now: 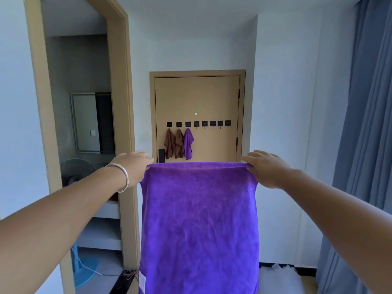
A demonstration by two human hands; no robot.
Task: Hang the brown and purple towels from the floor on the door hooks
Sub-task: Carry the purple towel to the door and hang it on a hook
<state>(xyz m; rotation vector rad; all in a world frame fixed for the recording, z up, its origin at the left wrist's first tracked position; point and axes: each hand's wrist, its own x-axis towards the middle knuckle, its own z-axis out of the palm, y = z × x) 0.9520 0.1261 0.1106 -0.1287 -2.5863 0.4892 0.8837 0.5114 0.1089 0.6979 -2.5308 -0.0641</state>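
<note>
A large purple towel (pixel 199 225) hangs spread flat in front of me. My left hand (pixel 133 166) pinches its top left corner, and my right hand (pixel 265 168) pinches its top right corner. Behind it stands a tan door (pixel 212 98) with a row of several black hooks (pixel 212 123). On the three leftmost hooks hang two brown towels (pixel 174 143) and one small purple towel (pixel 188 143). The hooks to the right carry nothing. The held towel hides the lower part of the door and the floor in front.
An open doorway (pixel 84 124) to a grey room with a fan (pixel 77 172) and shelves lies at the left. Blue curtains (pixel 364 145) hang along the right. Something white (pixel 280 276) lies on the floor at the lower right.
</note>
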